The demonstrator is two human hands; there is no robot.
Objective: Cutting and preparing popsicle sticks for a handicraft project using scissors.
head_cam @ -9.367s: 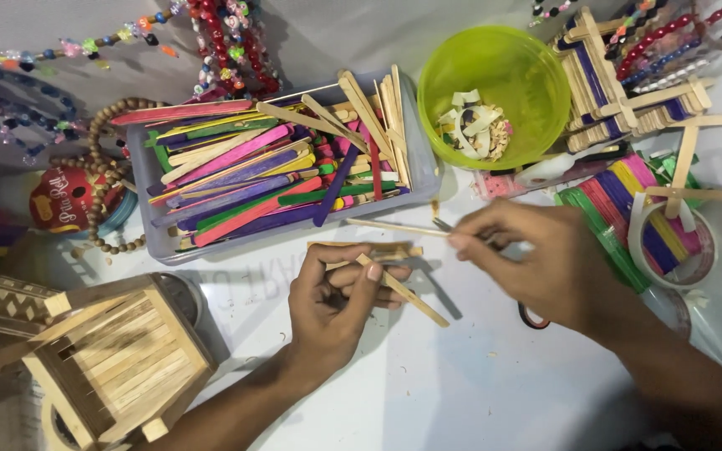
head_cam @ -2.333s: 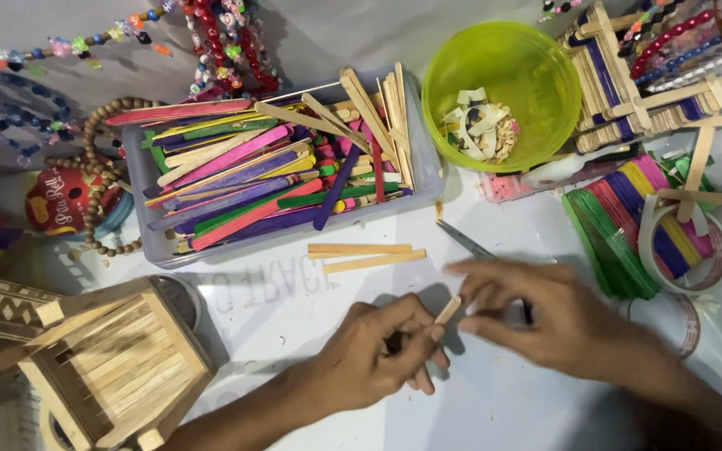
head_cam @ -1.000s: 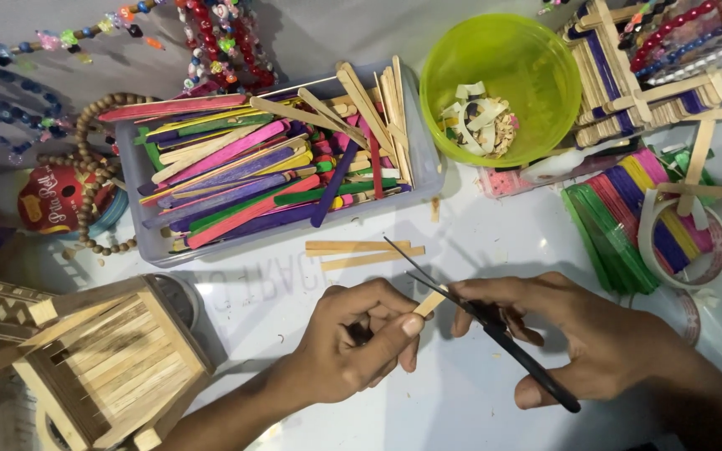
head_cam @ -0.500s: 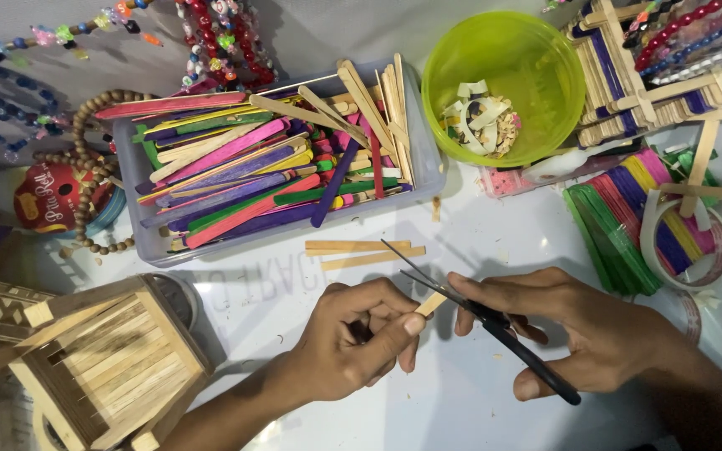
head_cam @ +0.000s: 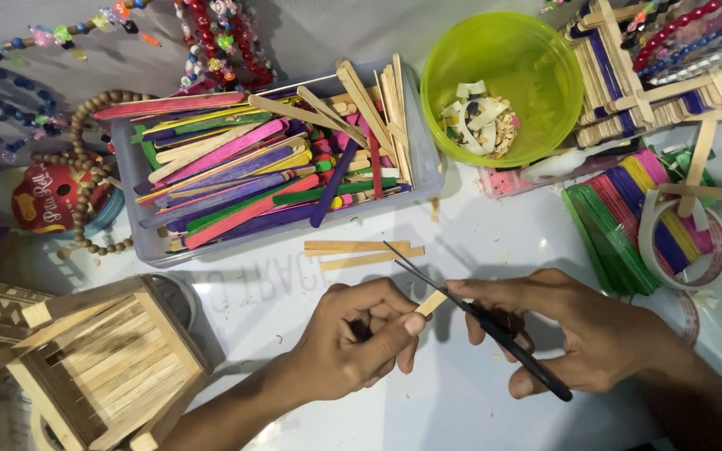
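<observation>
1. The left hand (head_cam: 353, 342) was closed around a short plain wooden craft stick (head_cam: 430, 302), pinching it between thumb and fingers so that its end pointed toward the right hand.
2. The right hand (head_cam: 578, 330) gripped a pair of black-handled scissors (head_cam: 478, 313), blades parted, with the stick's tip at the blades.
3. Both hands were above the white table (head_cam: 461, 401), near its front edge.
4. Three loose plain wooden sticks (head_cam: 361, 250) lay on the table just beyond the hands.
5. Behind them stood a clear plastic tray of coloured craft sticks (head_cam: 269, 167).
6. A lime-green plastic bowl (head_cam: 503, 50) sat to the tray's right.
7. A small wooden stick house (head_cam: 110, 359) stood at lower left.
</observation>
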